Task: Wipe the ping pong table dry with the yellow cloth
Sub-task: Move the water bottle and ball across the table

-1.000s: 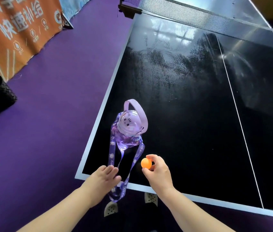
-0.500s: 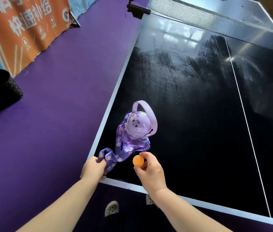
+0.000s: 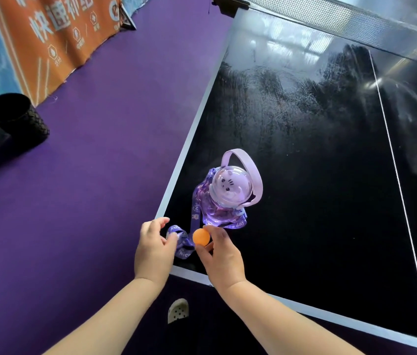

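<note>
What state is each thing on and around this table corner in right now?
Ping pong table: smeary streaks toward the net.
Water bottle: upright, lid shut, handle raised.
Strap: bunched on the table near the corner.
Orange ball: pinched by the right hand.
Left hand: fingertips at the strap, grip unclear.

Bare forearms (image 3: pixel 115 316), pale perforated shoe (image 3: pixel 178 310)

A table-tennis hall: ping pong table (image 3: pixel 304 175), purple sports floor (image 3: pixel 87 175), sponsor banner (image 3: pixel 56 39).
</note>
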